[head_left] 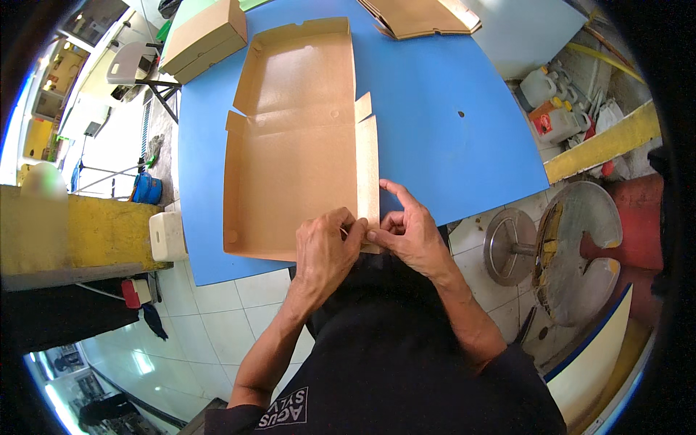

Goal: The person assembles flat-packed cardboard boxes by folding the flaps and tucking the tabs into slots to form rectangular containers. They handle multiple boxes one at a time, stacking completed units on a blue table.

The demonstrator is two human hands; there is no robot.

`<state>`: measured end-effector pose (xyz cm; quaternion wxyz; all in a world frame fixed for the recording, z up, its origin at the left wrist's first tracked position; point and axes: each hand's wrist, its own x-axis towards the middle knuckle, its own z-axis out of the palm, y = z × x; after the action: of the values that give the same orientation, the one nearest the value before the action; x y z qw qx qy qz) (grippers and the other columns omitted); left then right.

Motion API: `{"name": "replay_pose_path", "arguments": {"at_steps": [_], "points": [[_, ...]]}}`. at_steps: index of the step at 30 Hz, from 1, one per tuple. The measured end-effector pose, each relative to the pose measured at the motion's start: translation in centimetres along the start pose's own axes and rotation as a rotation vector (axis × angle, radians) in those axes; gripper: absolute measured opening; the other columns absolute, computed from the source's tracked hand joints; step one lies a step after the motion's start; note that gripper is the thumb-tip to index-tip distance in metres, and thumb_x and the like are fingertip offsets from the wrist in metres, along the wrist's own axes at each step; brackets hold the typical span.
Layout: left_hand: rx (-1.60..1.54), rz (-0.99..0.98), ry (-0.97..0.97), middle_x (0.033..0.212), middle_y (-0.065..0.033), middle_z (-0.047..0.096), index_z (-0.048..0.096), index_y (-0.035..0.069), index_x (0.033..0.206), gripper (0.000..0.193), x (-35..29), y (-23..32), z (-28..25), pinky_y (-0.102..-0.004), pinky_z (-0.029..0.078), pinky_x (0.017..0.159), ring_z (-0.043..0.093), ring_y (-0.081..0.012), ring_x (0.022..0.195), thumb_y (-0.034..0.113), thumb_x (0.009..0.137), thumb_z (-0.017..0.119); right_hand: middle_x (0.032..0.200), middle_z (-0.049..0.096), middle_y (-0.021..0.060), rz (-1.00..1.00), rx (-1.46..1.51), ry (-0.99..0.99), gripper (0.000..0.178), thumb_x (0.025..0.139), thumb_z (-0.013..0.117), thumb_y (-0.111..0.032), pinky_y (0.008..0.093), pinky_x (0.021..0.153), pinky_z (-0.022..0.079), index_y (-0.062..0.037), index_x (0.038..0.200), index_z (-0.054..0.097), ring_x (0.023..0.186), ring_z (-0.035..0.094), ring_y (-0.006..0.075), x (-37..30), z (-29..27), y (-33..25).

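A brown cardboard box [297, 159] lies open on the blue table, its lid [297, 72] spread flat away from me. The left, far and near walls of its base stand up, while the right side flap [368, 159] leans outward. At the near right corner my left hand [326, 243] pinches the cardboard with bent fingers. Its thumb meets the tip of my right thumb there. My right hand [409, 235] grips the same corner from outside, thumb on the flap and index finger raised along its outer edge. The tucked corner tab is mostly hidden by my fingers.
On the blue table [449, 145], a closed cardboard box [206, 40] sits at the far left and flat cardboard blanks [424, 16] lie at the far right. Beyond the right edge are plastic jugs [554, 119] and a round metal stand [510, 246]. A white canister [168, 236] stands left.
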<state>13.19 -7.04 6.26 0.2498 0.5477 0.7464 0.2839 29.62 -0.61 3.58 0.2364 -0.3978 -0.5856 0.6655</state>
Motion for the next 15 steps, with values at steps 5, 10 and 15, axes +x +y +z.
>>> {"name": "replay_pose_path", "arguments": {"at_steps": [5,10,15], "points": [[-0.034,-0.101,-0.132,0.064,-0.0145,0.065,0.069,-0.002,0.080,0.025,0.6,0.1,-1.1,-0.0361,0.047,0.054,0.061,-0.0197,0.056,0.021,0.089,0.070,0.070,0.059,0.0012,0.001,0.094,0.009,0.076,0.085,0.076,-0.002,0.0225,0.055,0.044,-0.0004,0.148,0.033,0.061,0.053,0.0067,-0.1,0.4,0.6],[-0.009,-0.091,-0.136,0.066,-0.0162,0.064,0.070,0.000,0.081,0.025,1.0,-0.3,-1.1,-0.0372,0.048,0.056,0.060,-0.0219,0.057,0.023,0.091,0.067,0.076,0.065,0.0039,0.068,0.226,-0.033,0.077,0.084,0.078,-0.011,0.0238,0.056,0.045,0.0004,0.146,0.034,0.063,0.056,0.0084,0.0,0.0,0.5],[0.053,-0.126,-0.139,0.080,-0.0261,0.069,0.071,-0.001,0.083,0.027,1.5,-1.0,0.3,-0.0500,0.054,0.068,0.069,-0.0414,0.075,0.026,0.085,0.069,0.095,0.072,0.0095,0.190,0.179,-0.008,0.084,0.077,0.082,-0.019,0.0261,0.061,0.049,0.0005,0.144,0.036,0.073,0.063,0.0117,0.6,-0.3,-0.6]]}}
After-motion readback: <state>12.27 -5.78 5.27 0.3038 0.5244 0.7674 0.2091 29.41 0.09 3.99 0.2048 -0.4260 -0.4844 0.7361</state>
